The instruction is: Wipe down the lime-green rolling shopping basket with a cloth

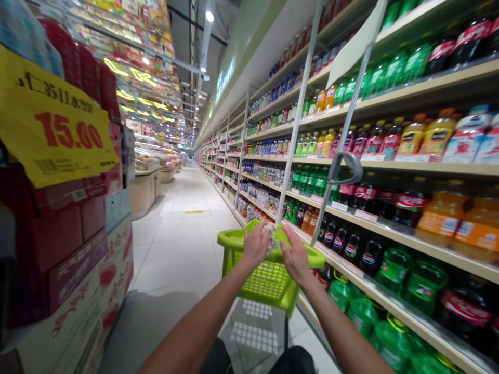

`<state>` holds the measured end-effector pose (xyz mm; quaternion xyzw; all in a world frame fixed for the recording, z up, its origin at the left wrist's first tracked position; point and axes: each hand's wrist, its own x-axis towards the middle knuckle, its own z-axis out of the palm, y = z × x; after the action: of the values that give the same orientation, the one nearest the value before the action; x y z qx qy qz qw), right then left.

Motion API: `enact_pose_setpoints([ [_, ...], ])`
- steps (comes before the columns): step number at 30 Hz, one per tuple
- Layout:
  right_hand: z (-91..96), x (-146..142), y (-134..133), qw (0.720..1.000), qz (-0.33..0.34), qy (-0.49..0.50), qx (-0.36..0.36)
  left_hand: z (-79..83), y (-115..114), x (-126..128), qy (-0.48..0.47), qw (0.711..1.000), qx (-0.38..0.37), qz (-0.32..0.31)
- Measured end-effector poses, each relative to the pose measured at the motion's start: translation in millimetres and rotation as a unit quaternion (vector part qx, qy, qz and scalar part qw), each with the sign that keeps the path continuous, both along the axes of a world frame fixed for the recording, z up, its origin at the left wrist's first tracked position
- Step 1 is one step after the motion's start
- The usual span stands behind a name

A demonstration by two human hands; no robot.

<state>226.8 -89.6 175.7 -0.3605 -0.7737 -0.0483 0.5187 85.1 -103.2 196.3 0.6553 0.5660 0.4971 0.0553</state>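
Observation:
Both my hands reach out over a lime-green shopping basket point(268, 283) in the supermarket aisle. My left hand point(255, 245) and my right hand point(295, 255) are closed together on a small crinkly pale packet point(272, 232) held above the basket's near rim. The basket's mesh wall faces me and what lies inside it is hidden. A grey pull handle point(345, 167) on a slanted pole rises to the right of my hands.
Shelves of soft-drink and juice bottles point(390, 208) run along the right side. On the left stand stacked red cartons point(74, 244) with a yellow price sign point(54, 124) reading 15.00. A white tiled floor point(183, 234) stretches ahead between them toward distant counters.

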Motion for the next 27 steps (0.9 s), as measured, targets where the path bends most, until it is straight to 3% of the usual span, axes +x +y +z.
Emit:
enact_pose_setpoints([
  [3, 1.0, -34.5, -4.6, 0.997, 0.062, -0.046, -0.008, -6.8, 1.9, -2.1, 0.019, 0.999, -0.027, -0.009],
  [7, -6.1, -65.6, -2.1, 0.987, 0.017, -0.157, -0.029, -21.9, 4.2, -55.1, 0.172, 0.982, -0.023, 0.068],
  [9, -8.5, -68.2, 2.1, 0.983, 0.011, -0.185, -0.011, -24.3, 3.8, -76.5, 0.261, 0.962, -0.039, 0.07],
  [11, -10.2, -54.6, 7.2, 0.981, 0.023, -0.193, 0.003, -23.8, 1.8, -86.0, 0.303, 0.95, -0.044, 0.067],
  [13, -12.1, -23.0, 12.2, 0.983, 0.012, -0.181, -0.007, -23.1, -1.4, -86.3, 0.306, 0.949, -0.035, 0.066],
  [17, -15.1, 54.7, 19.2, 0.986, -0.101, -0.119, -0.062, -26.0, -8.3, -76.9, 0.294, 0.953, -0.004, 0.069],
  [19, -17.5, 68.1, 19.1, 0.984, -0.138, -0.089, -0.065, -28.8, -11.1, -71.3, 0.295, 0.952, 0.008, 0.078],
  [22, -26.1, 40.8, 12.4, 0.992, -0.117, -0.046, -0.029, -31.9, -13.4, -64.6, 0.301, 0.949, 0.016, 0.092],
  [25, -33.5, 0.3, 3.9, 0.998, -0.038, -0.045, 0.027, -32.0, -13.8, -64.3, 0.313, 0.945, 0.021, 0.096],
  [27, -32.6, -4.8, 1.1, 0.997, 0.001, -0.068, 0.032, -30.6, -13.6, -67.8, 0.32, 0.942, 0.018, 0.095],
])
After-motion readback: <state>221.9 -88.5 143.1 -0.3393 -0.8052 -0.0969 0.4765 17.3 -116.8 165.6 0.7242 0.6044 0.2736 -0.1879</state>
